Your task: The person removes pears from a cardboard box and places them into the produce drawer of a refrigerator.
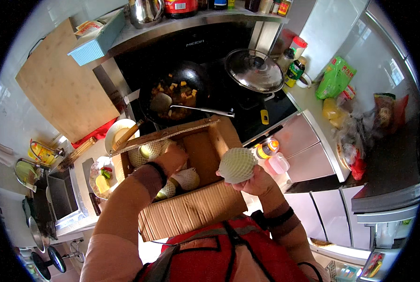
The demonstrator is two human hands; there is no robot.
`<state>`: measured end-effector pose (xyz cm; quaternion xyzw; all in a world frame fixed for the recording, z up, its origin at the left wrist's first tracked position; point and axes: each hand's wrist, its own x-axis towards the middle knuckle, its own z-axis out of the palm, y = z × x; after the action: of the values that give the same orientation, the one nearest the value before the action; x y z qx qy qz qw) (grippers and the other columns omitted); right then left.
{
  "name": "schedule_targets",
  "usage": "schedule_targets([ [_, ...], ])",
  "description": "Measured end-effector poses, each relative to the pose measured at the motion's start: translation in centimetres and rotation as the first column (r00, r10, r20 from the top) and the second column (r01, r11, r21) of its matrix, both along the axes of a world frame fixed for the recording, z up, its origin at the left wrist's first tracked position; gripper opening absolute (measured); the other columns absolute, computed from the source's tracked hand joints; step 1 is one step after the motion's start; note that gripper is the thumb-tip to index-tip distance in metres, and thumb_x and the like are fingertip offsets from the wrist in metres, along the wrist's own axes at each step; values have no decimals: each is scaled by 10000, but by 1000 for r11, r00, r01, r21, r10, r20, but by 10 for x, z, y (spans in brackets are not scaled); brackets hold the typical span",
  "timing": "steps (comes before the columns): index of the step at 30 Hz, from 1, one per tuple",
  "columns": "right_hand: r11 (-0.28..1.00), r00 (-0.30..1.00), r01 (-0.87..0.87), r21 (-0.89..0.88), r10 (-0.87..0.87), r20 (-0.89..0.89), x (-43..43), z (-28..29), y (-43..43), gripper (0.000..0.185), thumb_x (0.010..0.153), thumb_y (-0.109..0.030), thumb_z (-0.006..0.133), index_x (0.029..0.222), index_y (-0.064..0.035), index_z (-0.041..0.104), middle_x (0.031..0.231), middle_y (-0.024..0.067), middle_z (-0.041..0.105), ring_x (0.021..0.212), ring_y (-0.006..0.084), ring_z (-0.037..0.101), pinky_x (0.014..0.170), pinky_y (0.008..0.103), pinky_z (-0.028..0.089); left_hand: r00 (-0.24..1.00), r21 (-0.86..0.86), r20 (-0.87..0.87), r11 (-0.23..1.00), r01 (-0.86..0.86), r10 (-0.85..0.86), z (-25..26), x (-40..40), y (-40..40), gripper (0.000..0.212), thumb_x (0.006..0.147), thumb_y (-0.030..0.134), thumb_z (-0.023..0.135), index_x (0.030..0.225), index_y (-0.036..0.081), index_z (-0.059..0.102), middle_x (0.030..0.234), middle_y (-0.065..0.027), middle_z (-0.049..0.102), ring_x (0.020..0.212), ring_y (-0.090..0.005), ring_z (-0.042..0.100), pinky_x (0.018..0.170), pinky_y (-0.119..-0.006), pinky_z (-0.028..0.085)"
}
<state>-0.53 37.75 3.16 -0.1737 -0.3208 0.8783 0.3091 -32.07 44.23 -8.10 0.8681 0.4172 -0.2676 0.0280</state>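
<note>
An open cardboard box is in front of my body, close to the stove's front edge. Inside it, mostly to the left, lie several pale round fruits in white foam nets. My left hand reaches down into the box among them; its fingertips are hidden, so its grip does not show. Above the box's right end, my right hand holds up a round fruit in a foam net, cupped from below. The box's right half shows bare cardboard.
A black wok with diced food and a metal spatula is on the stove. Right of it is a pan with a glass lid. A plate of peppers and a knife lie left. Bottles stand low at right.
</note>
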Motion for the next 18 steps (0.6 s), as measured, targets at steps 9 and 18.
schedule_targets([
  [9, 969, 986, 161, -185, -166, -12, -4, 4, 7, 805, 781, -730, 563, 1348, -166, 471, 1276, 136, 559, 1099, 315, 555, 942, 476, 401, 909, -243, 298, 944, -222, 290, 66, 6, 10, 858, 698, 452, 797, 1370, 48, 450, 1232, -183, 603, 1180, -348, 540, 1037, -478, 351],
  [18, 800, 895, 373, -470, -443, -43, -44, 9, 14, 529, 906, -523, 561, 1250, -122, 537, 1189, 87, 613, 1097, 297, 580, 986, 476, 440, 430, 2, 889, 939, -343, 155, 177, 71, -81, 881, 613, 357, 856, 1313, 54, 416, 1175, -194, 509, 1110, -364, 517, 916, -474, 445],
])
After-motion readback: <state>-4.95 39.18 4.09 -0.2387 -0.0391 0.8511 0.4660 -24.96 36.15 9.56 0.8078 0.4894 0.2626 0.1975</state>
